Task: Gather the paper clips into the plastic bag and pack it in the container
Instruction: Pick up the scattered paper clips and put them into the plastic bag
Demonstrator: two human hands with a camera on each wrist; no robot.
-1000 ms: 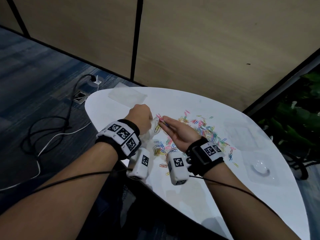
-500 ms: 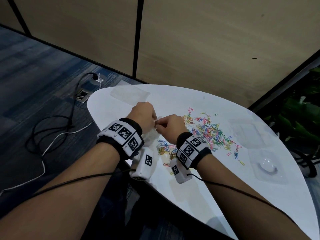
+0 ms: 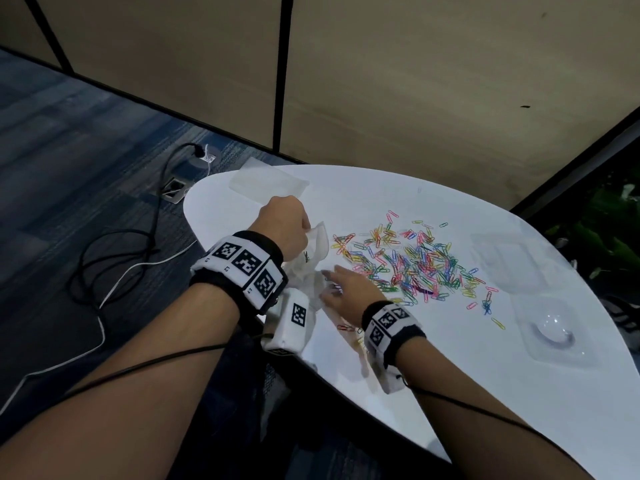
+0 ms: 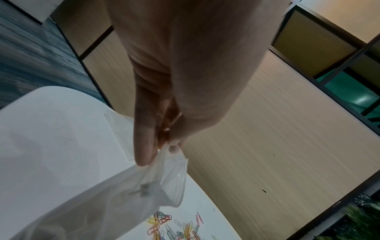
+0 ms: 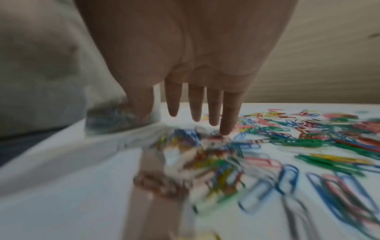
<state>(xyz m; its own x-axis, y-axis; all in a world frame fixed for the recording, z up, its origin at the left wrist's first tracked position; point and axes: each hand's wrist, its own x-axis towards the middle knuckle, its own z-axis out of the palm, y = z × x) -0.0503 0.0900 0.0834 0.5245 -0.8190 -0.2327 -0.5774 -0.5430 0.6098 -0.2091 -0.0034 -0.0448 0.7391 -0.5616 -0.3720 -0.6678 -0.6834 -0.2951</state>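
Observation:
My left hand pinches the rim of a clear plastic bag, holding it up at the table's near left; the left wrist view shows finger and thumb pinching the bag at its mouth. My right hand lies low over the table beside the bag, fingers straight and spread, tips at the near edge of the pile of coloured paper clips. In the right wrist view the clips are blurred. A clear plastic container sits at the table's right.
The white oval table has a flat clear bag at its far left and a clear lid right of the pile. Cables and a floor socket lie on the carpet at left. Wall panels stand behind.
My right hand held clips near the bag mouth, met the left hand there, then dropped to the table with fingers spread at the pile. The left hand stayed on the bag.

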